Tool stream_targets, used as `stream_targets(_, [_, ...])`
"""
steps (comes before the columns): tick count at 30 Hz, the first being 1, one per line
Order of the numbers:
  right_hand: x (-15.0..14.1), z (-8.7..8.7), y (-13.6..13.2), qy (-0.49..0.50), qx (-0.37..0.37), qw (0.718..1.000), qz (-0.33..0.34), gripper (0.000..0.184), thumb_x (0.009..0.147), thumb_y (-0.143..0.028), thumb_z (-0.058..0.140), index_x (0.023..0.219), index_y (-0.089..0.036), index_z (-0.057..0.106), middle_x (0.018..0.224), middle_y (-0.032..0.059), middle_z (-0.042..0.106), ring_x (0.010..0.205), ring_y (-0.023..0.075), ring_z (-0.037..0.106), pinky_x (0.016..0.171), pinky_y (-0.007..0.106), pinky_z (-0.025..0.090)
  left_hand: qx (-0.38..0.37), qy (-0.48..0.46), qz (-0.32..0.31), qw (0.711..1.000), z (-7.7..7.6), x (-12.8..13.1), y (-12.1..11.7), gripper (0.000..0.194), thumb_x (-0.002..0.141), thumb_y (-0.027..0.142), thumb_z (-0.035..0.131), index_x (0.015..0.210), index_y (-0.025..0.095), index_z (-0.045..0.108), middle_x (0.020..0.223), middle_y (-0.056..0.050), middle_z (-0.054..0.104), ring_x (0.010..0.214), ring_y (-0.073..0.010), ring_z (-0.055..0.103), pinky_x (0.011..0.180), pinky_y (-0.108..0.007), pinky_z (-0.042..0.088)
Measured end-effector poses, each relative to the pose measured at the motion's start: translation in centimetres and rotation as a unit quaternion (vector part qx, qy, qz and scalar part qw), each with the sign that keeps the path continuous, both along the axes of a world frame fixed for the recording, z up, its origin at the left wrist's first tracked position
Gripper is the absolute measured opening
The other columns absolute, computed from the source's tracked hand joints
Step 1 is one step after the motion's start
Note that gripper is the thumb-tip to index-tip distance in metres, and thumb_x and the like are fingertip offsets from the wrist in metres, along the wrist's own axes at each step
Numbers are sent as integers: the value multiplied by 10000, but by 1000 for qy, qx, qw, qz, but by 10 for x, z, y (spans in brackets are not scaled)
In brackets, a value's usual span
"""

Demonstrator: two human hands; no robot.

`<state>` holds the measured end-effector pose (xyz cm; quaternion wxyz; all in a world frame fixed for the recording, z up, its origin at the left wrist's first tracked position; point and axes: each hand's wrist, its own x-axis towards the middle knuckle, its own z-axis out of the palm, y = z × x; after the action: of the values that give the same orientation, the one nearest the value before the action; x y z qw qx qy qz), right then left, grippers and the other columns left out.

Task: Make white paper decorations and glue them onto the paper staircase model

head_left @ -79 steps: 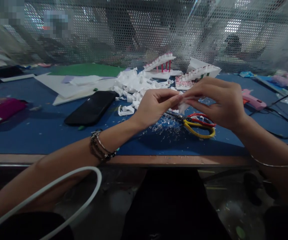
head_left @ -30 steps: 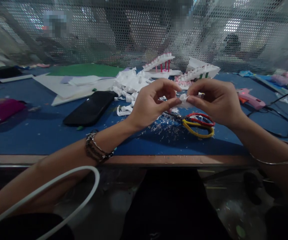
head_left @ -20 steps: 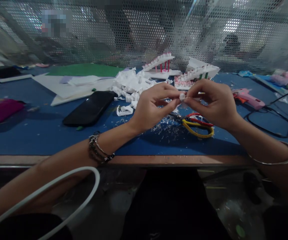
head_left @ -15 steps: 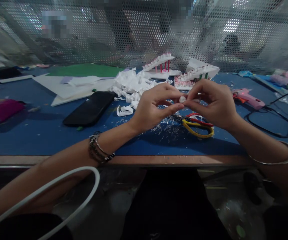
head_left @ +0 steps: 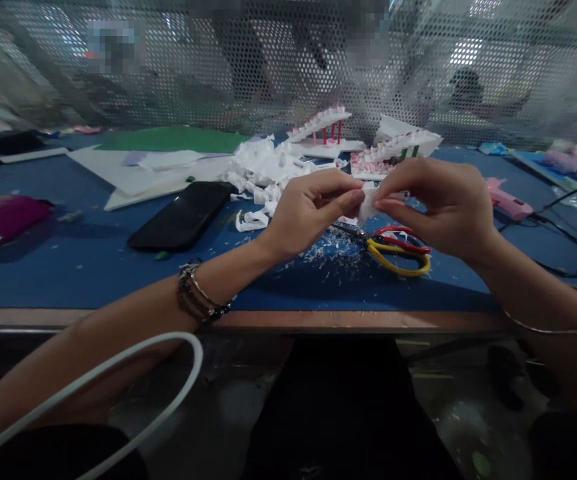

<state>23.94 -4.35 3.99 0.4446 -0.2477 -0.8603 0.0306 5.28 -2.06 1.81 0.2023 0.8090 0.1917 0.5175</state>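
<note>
A small piece of white paper [head_left: 367, 203] is stretched between my two hands, above the table. My left hand [head_left: 313, 210] pinches its left side between thumb and fingers. On the other side my right hand [head_left: 433, 203] pinches the paper with thumb and forefinger. Below the hands lie scissors [head_left: 399, 259] with red and yellow handles, their blades pointing left among tiny white scraps [head_left: 335, 253]. Behind my left hand is a heap of torn white paper strips [head_left: 261, 167]. Farther back stand two small white stepped models, one on red posts [head_left: 325, 130] and one with green posts [head_left: 401, 148].
A black phone [head_left: 183, 217] lies left of my hands, near white sheets [head_left: 113, 173] and a green sheet [head_left: 173, 139]. A magenta pouch [head_left: 11, 223] is at far left. At right is a pink glue gun [head_left: 511, 200] with a black cord. A perforated metal screen [head_left: 288, 67] closes the back.
My right hand has moved slightly right, away from the left. The white bit, bunched at the fingertips before, now shows as a wider, opened piece of paper between them.
</note>
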Motion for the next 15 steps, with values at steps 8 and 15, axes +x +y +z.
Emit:
stream_targets(8, [2,6,-4,-53,94,994,-34,111,793,-248,584,861,-317,638,834,-29,660,767,139,599,727,295,510,-6,-9,2,1000,-1,-1,2,280,816,368,557,811,111,669,730,-24,621,669,-61,575,605,-168,491])
stream_targets(15, [5,3,-2,-107,227,967,-40,189,825,-224,535,984,-294,610,896,-9,655,803,138,586,752,288,499,8,-12,1,1000,-3,0,4,271,824,347,554,811,100,664,738,-31,609,651,-56,564,572,-163,486])
